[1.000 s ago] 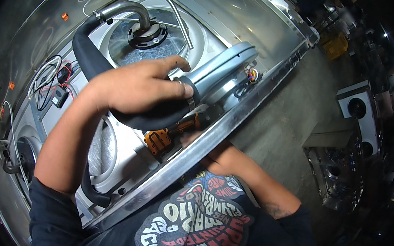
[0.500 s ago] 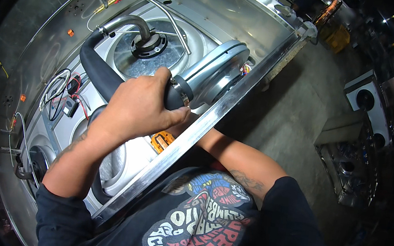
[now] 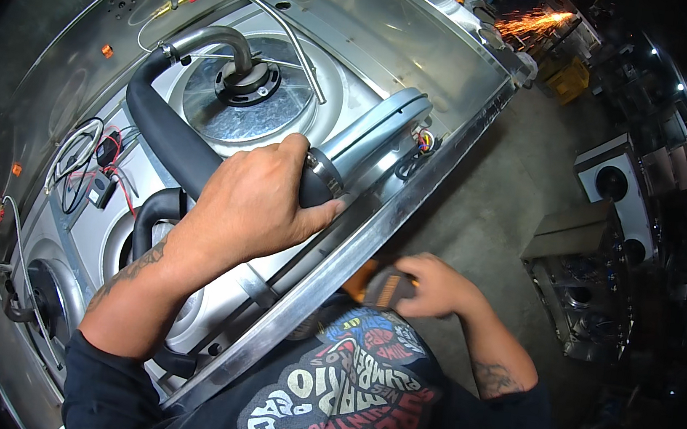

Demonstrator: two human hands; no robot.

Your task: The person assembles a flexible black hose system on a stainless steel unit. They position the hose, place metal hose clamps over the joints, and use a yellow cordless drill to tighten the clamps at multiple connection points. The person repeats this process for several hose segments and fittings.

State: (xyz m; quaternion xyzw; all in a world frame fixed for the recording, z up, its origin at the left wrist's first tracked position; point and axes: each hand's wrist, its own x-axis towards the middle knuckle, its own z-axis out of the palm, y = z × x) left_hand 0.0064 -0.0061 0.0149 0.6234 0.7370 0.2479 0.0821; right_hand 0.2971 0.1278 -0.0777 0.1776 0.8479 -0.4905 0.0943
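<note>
My left hand (image 3: 252, 200) is wrapped round the end of a thick black rubber hose (image 3: 317, 184), where a metal hose clamp (image 3: 327, 170) circles it. That hose end meets the outlet of a round silver blower (image 3: 378, 129). Just outside the metal rim, in front of my shirt, my right hand (image 3: 435, 288) grips an orange-and-black cordless power tool (image 3: 390, 289). Motion blurs the tool, and its front end is partly hidden behind the rim. The hose runs back left to a bent metal pipe (image 3: 232, 37) on a round plate.
A metal housing with a bright raised rim (image 3: 299, 303) surrounds the parts. Loose wires and small black boxes (image 3: 101, 187) lie at its left, beside a second black hose (image 3: 159, 209). Beyond the grey floor (image 3: 480, 205), metal cabinets (image 3: 582, 276) stand right; sparks (image 3: 535, 22) fly at the back.
My right hand has come out from under my left hand to the right, bringing the cordless power tool over the rim. My left hand stays on the hose; the view has shifted slightly.
</note>
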